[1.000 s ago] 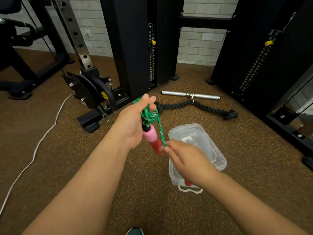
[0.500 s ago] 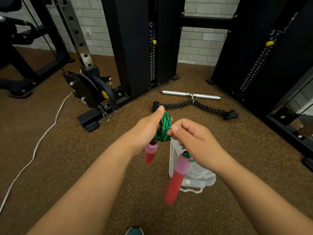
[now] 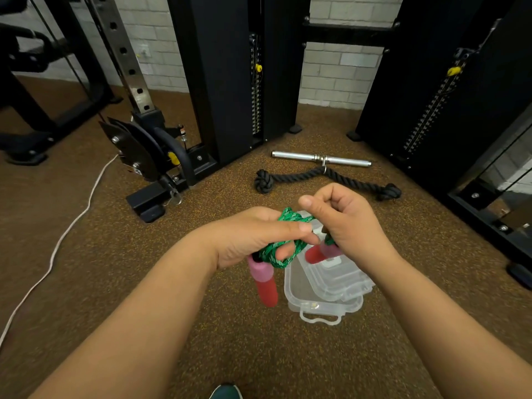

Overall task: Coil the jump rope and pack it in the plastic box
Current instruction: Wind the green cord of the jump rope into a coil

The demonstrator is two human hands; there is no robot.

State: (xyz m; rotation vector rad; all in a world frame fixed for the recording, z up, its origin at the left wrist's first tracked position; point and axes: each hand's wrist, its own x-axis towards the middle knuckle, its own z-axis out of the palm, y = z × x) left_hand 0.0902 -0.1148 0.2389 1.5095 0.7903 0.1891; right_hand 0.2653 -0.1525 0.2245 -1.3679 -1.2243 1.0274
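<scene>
The green jump rope (image 3: pixel 283 249) is bunched into loops in front of me, above the floor. My left hand (image 3: pixel 253 234) is closed around the loops, and one pink-and-red handle (image 3: pixel 263 280) hangs down from it. My right hand (image 3: pixel 345 223) grips the other handle (image 3: pixel 319 252) and the rope end close beside the left hand. The clear plastic box (image 3: pixel 322 303) sits on the floor right under my hands, with its clear lid (image 3: pixel 342 277) lying loosely across it. Part of the box is hidden behind my right hand.
A black rope attachment (image 3: pixel 325 180) and a chrome bar (image 3: pixel 321 158) lie on the brown floor beyond the box. Black weight-stack towers (image 3: pixel 230 67) stand behind. A machine base with a pulley (image 3: pixel 144 156) is at the left, and a white cord (image 3: pixel 57 243) runs across the floor.
My hands dropped lower, over the box. The handle in my right hand swung up from hanging and is now tucked against the coil. The left-hand handle still hangs.
</scene>
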